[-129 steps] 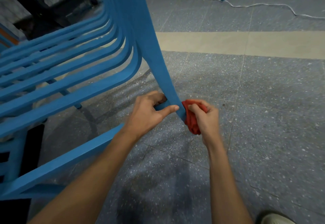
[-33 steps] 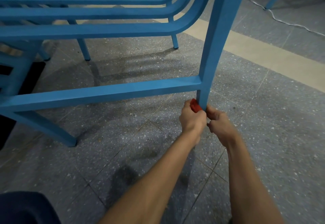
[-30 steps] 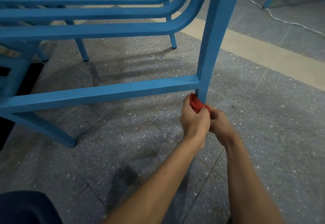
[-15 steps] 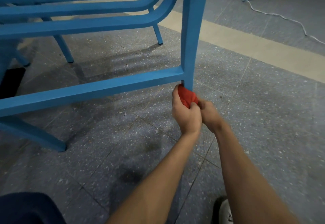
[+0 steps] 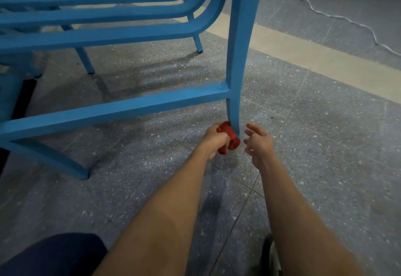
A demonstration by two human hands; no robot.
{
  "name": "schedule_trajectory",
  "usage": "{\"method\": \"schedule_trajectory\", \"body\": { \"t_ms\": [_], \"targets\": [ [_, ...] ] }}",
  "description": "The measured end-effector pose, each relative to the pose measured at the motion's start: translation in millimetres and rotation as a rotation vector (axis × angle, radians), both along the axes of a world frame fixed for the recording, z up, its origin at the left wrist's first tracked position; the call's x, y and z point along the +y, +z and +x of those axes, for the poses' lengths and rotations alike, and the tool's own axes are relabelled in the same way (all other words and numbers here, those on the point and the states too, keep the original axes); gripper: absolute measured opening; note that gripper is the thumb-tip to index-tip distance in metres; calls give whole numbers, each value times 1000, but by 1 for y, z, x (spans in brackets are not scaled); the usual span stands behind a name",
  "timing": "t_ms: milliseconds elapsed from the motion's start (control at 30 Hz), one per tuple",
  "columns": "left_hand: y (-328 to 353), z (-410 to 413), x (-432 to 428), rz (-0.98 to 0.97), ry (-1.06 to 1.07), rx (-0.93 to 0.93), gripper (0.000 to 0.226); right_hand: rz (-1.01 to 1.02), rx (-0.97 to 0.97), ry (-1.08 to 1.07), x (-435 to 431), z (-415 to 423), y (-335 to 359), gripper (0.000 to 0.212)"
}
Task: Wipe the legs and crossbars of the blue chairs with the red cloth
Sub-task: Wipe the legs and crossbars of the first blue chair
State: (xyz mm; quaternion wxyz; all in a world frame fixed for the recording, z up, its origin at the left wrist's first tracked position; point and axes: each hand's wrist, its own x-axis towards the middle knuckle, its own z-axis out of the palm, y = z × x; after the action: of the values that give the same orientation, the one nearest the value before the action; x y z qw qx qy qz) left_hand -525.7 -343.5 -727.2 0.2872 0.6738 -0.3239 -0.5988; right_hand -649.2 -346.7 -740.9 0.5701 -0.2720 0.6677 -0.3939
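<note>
Low down, red cloth (image 5: 229, 138) against leg (image 5: 237, 59)

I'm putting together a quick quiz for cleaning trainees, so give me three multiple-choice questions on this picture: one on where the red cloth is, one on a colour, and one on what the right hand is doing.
1. Where is the red cloth?
A. Hung over a seat slat.
B. At the foot of the near chair leg, in the left hand.
C. Lying loose, far from the chair.

2. What colour is the cable on the floor?
A. Black.
B. Red.
C. White.

3. How is the right hand?
A. Open, fingers spread, holding nothing.
B. Gripping the cloth.
C. Wrapped round the leg.

Answers:
1 B: the left hand grips the cloth against the leg's bottom end.
2 C: it runs as a thin white line at upper right.
3 A: it is beside the leg with its fingers spread.
</note>
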Motion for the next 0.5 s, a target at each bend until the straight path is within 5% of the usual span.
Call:
{"method": "schedule_trajectory", "body": {
  "t_ms": [100,333,500],
  "targets": [
    [23,11,3,71,-18,7,72,175,6,-44,7,-1,12,40],
    [114,43,52,188,102,116,68,465,-32,263,31,26,108,14],
    [182,60,99,159,289,241,69,521,4,416,57,72,193,26]
  ]
}}
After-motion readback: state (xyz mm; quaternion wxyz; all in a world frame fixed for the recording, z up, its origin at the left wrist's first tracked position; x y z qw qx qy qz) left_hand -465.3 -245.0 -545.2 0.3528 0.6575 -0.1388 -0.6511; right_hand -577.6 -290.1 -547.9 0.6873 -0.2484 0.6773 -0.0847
